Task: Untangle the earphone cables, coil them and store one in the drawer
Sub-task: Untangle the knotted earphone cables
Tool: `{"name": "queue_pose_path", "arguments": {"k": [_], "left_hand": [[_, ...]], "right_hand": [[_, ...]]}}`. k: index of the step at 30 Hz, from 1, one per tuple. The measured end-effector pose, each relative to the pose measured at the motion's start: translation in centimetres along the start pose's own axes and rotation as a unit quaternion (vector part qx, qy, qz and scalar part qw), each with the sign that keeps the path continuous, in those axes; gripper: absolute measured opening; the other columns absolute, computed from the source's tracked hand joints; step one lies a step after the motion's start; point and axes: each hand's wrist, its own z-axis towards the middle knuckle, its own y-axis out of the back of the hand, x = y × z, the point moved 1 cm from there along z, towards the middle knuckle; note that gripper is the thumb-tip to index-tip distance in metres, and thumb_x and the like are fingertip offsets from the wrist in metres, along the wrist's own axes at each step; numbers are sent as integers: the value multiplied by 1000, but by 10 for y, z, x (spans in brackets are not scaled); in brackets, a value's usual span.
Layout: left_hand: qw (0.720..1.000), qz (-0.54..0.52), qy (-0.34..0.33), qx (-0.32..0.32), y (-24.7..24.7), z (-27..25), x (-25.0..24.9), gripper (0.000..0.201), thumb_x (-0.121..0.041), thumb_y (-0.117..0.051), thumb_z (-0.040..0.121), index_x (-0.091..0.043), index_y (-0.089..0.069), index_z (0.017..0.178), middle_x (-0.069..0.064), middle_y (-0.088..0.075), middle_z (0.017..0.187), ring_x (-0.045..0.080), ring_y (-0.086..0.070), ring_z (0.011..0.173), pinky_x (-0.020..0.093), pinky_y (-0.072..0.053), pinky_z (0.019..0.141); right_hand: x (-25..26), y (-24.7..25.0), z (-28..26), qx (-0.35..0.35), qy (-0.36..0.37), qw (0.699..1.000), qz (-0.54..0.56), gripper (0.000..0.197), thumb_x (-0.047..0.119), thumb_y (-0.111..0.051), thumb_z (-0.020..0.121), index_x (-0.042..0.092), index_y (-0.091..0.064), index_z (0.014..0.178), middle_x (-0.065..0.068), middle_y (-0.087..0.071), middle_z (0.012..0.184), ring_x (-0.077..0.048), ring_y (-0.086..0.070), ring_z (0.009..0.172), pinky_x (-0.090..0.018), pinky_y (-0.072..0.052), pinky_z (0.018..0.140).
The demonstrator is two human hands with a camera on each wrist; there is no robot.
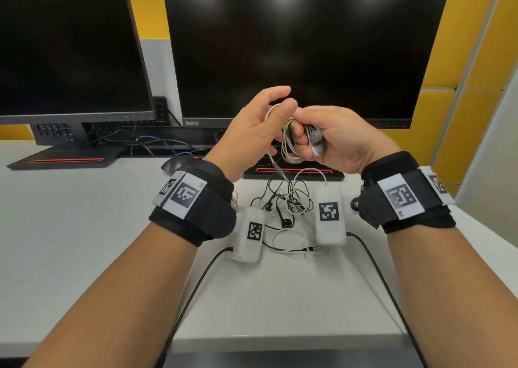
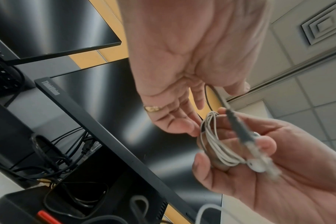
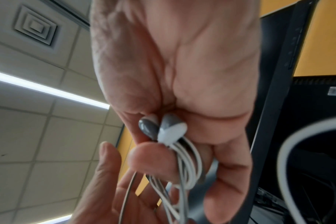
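Both hands are raised above the desk in front of the middle monitor. My right hand [image 1: 301, 124] grips a coil of white earphone cable [image 1: 290, 146] wound round its fingers, with the two grey-and-white earbuds [image 1: 316, 143] against its palm. The wrist views show the coil [image 2: 215, 145] and the earbuds [image 3: 163, 128] close up. My left hand [image 1: 284, 100] pinches a loose strand of the same cable between thumb and fingers, just left of the coil. The strand's tail [image 1: 276, 163] hangs toward the desk. A tangled black earphone [image 1: 283, 216] lies on the desk below. No drawer is in view.
Two dark monitors [image 1: 294, 45] stand behind the hands, their bases and black cables at the desk's back. A black mouse [image 1: 176, 164] lies behind my left wrist. White tagged boxes [image 1: 329, 216] hang below both wrists. A white cable with a jack plug [image 1: 314, 248] lies by the black earphone.
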Motion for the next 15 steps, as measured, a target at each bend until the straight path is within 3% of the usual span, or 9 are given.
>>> {"name": "queue_pose_path", "arguments": {"k": [3, 6, 10, 13, 15], "left_hand": [[1000, 3, -8, -9, 3, 0, 0, 30, -37, -43, 101, -35, -48, 130, -9, -65, 102, 0, -63, 78, 23, -55, 67], [999, 1, 11, 33, 1, -1, -1, 31, -31, -42, 103, -22, -62, 125, -8, -71, 93, 12, -68, 88, 35, -59, 79], [997, -9, 31, 64, -1, 0, 4, 27, -25, -45, 102, -32, -61, 123, -2, -73, 94, 17, -69, 96, 43, -56, 91], [999, -4, 27, 38, 1, 2, 7, 23, -19, -49, 101, -20, -69, 109, 10, -72, 95, 26, -68, 92, 45, -56, 88], [1000, 10, 26, 7, 2, 4, 8, 21, -21, -51, 100, -17, -72, 101, 9, -71, 91, 22, -67, 84, 36, -59, 81]], "right_hand": [[0, -2, 0, 12, -4, 1000, 6, 36, 27, -41, 104, 10, -50, 73, -1, -44, 64, -12, -44, 53, -21, -43, 53], [1, -2, -1, 13, 12, 999, 34, 37, 29, -38, 105, 12, -48, 74, -1, -44, 64, -11, -44, 53, -23, -45, 57], [2, -3, 0, -1, 15, 999, 40, 35, 29, -38, 105, 13, -49, 77, -1, -46, 65, -11, -48, 55, -28, -54, 62], [0, -2, 3, -17, 17, 1000, 12, 34, 29, -39, 105, 14, -51, 76, -2, -51, 69, -11, -55, 62, -31, -56, 71], [-1, 0, 5, -31, 19, 999, -26, 33, 29, -41, 104, 15, -54, 78, -2, -55, 75, -10, -57, 68, -32, -54, 75]]}}
